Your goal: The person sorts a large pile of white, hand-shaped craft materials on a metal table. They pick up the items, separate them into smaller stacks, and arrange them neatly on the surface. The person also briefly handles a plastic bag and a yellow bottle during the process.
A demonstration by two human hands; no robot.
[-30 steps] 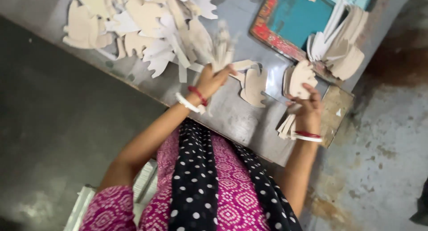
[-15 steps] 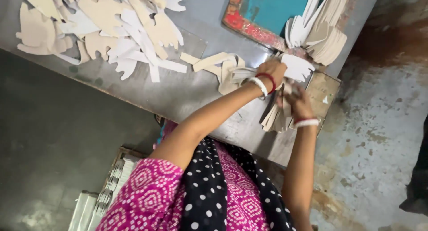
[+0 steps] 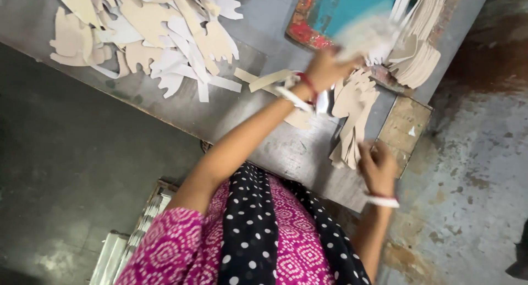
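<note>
- Head view: the left hand [image 3: 325, 70] grips a blurred pale cut-out [image 3: 364, 36] raised above the teal tray [image 3: 352, 10].
- The right hand [image 3: 378, 167] clasps a fanned stack of beige cut-outs [image 3: 352, 117] at the grey table [image 3: 275, 147] edge.
- Loose scraps [image 3: 148, 32] lie well apart.

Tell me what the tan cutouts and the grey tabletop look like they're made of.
Tan cutouts: likely thin cardboard or paperboard, matte; they fan out in flat, stiff sheets under the right hand. Tabletop: seemingly sheet metal, dull grey, scuffed, with a faint sheen.
</note>
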